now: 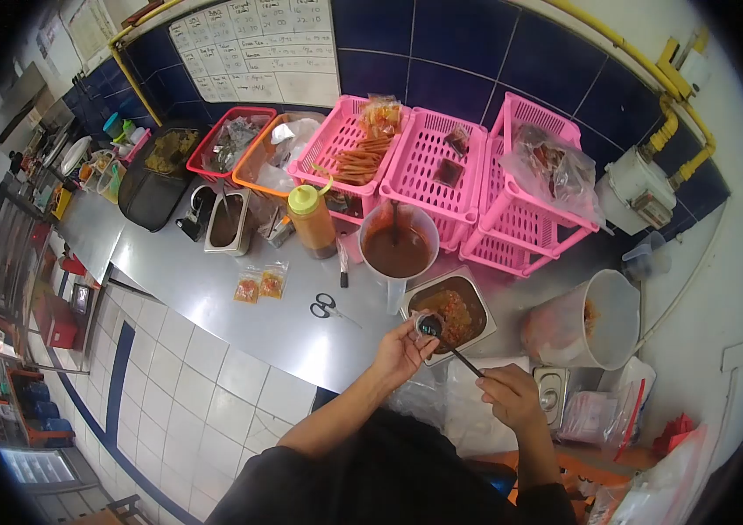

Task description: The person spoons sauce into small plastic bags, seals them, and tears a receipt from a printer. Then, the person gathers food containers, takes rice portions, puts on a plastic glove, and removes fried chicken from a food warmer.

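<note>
My left hand pinches a small clear plastic bag or cup, too small to tell which, at the near-left edge of the metal pan. In that pan lies a chunky red-brown sauce. My right hand is closed round the dark handle of a spoon. The spoon's dark bowl is at the mouth of the clear plastic in my left hand. Two small filled packets and black-handled scissors lie farther left on the steel table.
Behind the pan stands a jug of brown sauce, beside a yellow-capped squeeze bottle. Pink baskets line the wall. A large clear bucket stands right. Plastic bags lie near my right hand.
</note>
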A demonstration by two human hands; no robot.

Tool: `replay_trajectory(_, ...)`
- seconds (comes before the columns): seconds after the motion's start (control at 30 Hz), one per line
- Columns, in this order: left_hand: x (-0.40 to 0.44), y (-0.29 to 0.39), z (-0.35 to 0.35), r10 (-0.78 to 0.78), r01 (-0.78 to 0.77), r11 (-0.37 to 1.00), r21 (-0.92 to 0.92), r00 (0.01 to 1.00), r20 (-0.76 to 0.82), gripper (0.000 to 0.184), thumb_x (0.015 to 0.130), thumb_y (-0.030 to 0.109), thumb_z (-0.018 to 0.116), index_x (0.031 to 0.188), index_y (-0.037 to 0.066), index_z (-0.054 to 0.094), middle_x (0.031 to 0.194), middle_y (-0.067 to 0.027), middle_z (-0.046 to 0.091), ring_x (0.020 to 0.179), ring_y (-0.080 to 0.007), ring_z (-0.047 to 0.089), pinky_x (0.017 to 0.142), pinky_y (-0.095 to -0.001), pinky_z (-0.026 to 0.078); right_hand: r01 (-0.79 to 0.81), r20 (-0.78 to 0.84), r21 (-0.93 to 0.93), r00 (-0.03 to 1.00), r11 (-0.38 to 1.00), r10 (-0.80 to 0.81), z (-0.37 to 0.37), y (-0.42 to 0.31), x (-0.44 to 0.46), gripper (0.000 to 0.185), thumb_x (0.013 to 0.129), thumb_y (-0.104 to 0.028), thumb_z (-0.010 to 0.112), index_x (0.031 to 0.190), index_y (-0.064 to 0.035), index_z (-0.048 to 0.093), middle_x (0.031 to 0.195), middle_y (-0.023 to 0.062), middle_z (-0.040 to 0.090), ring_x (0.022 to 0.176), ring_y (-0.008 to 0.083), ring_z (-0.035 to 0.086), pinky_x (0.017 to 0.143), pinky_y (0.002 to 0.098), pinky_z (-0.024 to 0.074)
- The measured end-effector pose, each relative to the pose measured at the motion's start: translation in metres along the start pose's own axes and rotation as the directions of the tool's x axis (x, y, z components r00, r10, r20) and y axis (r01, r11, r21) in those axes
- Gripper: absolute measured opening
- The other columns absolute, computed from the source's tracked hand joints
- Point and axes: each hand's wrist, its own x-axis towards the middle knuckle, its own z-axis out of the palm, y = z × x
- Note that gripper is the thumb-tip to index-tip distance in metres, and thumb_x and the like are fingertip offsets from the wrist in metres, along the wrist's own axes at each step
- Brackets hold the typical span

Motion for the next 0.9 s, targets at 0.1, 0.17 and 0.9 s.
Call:
replay_trajectory(0.1,-0.004,0.006,0.003,0.012,-0.011,0.999,0.031,0.999,-0.035,0.029,0.104,0.023,0.041,0.121,0.005,0.057,0.109,-0.0077,0.068,0.1,-0.0214,0.067,0.089,-0.0363,0.056,-0.026,-0.03,0.022,0.999,0.999,0.027,0.002,-0.001,-0.001,0.025,0.073,-0.011,0.078,0.096,-0.0053,0.069,0.093,0.012,0.069,0.072,0.0281,0.066,0.06,0.0345,0.0531)
replay_trajectory(0.17,-0.005,0.012,0.002,0.023,-0.023,0.999,0.032,1.0,-0.014,0.031,0.104,0.027,0.041,0.121,0.007,0.057,0.11,-0.0069,0.068,0.102,-0.0221,0.066,0.091,-0.0378,0.055,-0.071,-0.046,0.049,0.996,0.996,0.073,0.004,-0.002,-0.003,0.022,0.075,-0.008,0.076,0.096,-0.0047,0.069,0.093,0.0132,0.069,0.072,0.0285,0.067,0.061,0.0343,0.0536)
replay_trajectory(0.9,-0.015,0.043,0.004,0.013,-0.007,0.992,-0.127,0.999,0.047,0.057,0.099,0.049,0.046,0.13,0.0,0.047,0.123,-0.015,0.061,0.115,-0.0297,0.059,0.104,-0.0451,0.044,-0.439,-0.353,0.4,0.736,0.805,0.577,0.047,-0.01,-0.023,0.032,0.104,-0.031,0.048,0.103,-0.0002,0.057,0.085,0.0164,0.068,0.073,0.0231,0.065,0.07,0.0331,0.0521)
